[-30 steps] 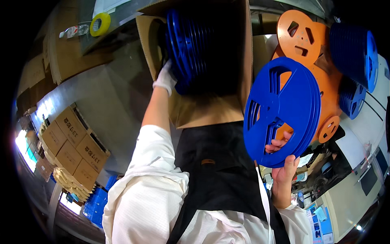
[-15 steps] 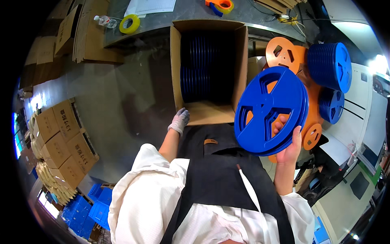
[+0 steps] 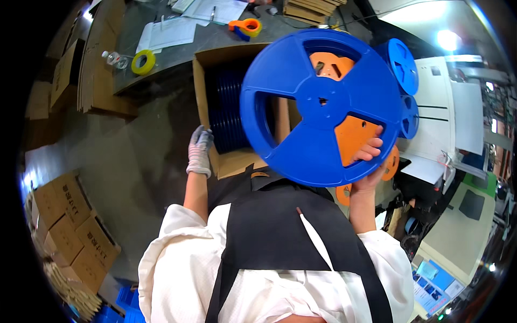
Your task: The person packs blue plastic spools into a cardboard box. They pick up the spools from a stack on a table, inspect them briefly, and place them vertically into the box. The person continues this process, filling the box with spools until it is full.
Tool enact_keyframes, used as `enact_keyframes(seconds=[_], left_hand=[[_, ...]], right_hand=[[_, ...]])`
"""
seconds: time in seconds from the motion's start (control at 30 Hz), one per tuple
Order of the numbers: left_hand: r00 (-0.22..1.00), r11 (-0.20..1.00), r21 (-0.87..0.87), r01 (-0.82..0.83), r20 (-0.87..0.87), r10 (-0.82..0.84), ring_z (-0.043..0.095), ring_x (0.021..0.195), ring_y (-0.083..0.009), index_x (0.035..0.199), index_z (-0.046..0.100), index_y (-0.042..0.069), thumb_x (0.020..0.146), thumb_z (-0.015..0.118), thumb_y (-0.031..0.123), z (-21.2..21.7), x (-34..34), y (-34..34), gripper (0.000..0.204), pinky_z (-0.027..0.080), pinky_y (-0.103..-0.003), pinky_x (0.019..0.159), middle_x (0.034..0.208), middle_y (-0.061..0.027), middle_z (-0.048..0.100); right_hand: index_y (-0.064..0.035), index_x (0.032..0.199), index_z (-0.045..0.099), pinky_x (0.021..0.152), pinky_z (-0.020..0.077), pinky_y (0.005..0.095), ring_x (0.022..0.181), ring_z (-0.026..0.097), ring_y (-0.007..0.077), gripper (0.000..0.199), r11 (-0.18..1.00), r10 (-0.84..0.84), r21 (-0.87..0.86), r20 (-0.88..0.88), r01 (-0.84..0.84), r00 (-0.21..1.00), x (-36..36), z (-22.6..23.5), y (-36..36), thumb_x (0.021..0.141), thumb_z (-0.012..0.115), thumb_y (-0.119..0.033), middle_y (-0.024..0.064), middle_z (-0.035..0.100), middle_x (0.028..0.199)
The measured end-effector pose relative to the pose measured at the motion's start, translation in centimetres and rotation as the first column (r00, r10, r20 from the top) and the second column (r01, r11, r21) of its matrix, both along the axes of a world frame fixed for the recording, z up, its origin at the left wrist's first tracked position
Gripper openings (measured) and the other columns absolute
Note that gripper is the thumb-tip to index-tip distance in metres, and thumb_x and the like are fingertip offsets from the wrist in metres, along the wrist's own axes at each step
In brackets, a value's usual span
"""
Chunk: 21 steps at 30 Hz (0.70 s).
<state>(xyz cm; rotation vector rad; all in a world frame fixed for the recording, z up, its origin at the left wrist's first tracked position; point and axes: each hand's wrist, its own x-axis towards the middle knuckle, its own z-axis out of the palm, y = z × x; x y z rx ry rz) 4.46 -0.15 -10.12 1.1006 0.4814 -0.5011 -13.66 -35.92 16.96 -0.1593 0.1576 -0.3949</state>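
Note:
My right hand [image 3: 369,161], bare, grips a large blue plastic reel [image 3: 283,70] by its right rim, with the fingers showing through one of its three cutouts. The reel is held up face toward me and hides the right part of an open cardboard box [image 3: 200,102]. I cannot tell whether another reel lies behind it. Dark blue reels [image 3: 226,107] stand on edge in rows inside the box. Wearing a pale glove, my left hand [image 3: 200,152] is open beside the box's near left corner, fingers stretched along the outer wall.
Blue reels [image 3: 405,67] and orange reels [image 3: 392,163] stand at the right. Behind the box, a grey table [image 3: 177,59] bears yellow tape [image 3: 143,62], an orange tape dispenser [image 3: 245,27], papers [image 3: 180,35] and a bottle [image 3: 114,60]. Stacked cartons [image 3: 64,231] sit at the left.
The blue reel has come up closer and moved left, from beside the box to partly over it. The view has shifted; my left hand stays by the box corner, fingers now straighter.

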Motion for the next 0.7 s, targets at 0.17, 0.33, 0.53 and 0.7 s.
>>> enact_keyframes(seconds=[0.17, 0.33, 0.53, 0.7], left_hand=[[0.952, 0.982, 0.115, -0.149, 0.284, 0.111, 0.059, 0.102, -0.0116, 0.131, 0.053, 0.003, 0.096, 0.056, 0.008, 10.5, 1.9, -3.4, 0.035, 0.048, -0.023, 0.090, 0.114, -0.0049, 0.062], [0.653, 0.756, 0.584, -0.297, 0.702, -0.286, 0.056, 0.114, -0.0266, 0.133, 0.052, 0.001, 0.092, 0.060, 0.010, 16.8, 2.9, -5.8, 0.042, 0.043, -0.038, 0.100, 0.126, -0.0150, 0.059], [0.244, 0.431, 0.835, -0.343, 0.522, -0.817, 0.037, 0.135, -0.0396, 0.140, 0.044, 0.004, 0.092, 0.051, 0.041, 22.7, 1.5, -13.5, 0.061, 0.022, -0.049, 0.116, 0.145, -0.0218, 0.041], [-0.099, 0.548, 0.836, 0.031, 0.548, -0.831, 0.039, 0.135, -0.0360, 0.141, 0.043, 0.006, 0.085, 0.060, 0.036, 26.2, -1.7, -16.4, 0.067, 0.025, -0.049, 0.115, 0.146, -0.0207, 0.041]], right_hand=[[-0.0069, 0.142, 0.043, 0.080, 0.0508, 0.0325, 0.092, 0.064, 0.0200, 0.053, 0.995, 0.053, 0.082, 0.100, -0.061, 0.994, 0.1, -0.4, 0.6, 0.098, 0.055, -0.034, 0.0104, 0.065, 0.111], [-0.0055, 0.141, 0.042, 0.078, 0.0532, 0.0329, 0.088, 0.066, 0.0209, 0.055, 0.999, 0.032, 0.033, 0.029, -0.033, 0.999, 1.3, 0.7, 2.0, 0.098, 0.053, -0.037, 0.0126, 0.066, 0.109], [-0.0046, 0.144, 0.036, 0.073, 0.0549, 0.0357, 0.083, 0.066, 0.0227, 0.064, 0.972, 0.141, -0.181, -0.047, -0.148, 0.989, 2.6, 0.9, 5.2, 0.097, 0.052, -0.045, 0.0135, 0.066, 0.103], [-0.0057, 0.145, 0.034, 0.073, 0.0546, 0.0355, 0.083, 0.065, 0.0231, 0.068, 0.979, 0.121, -0.149, -0.123, -0.139, 0.985, 0.0, 0.3, 5.0, 0.096, 0.051, -0.049, 0.0129, 0.065, 0.104]])
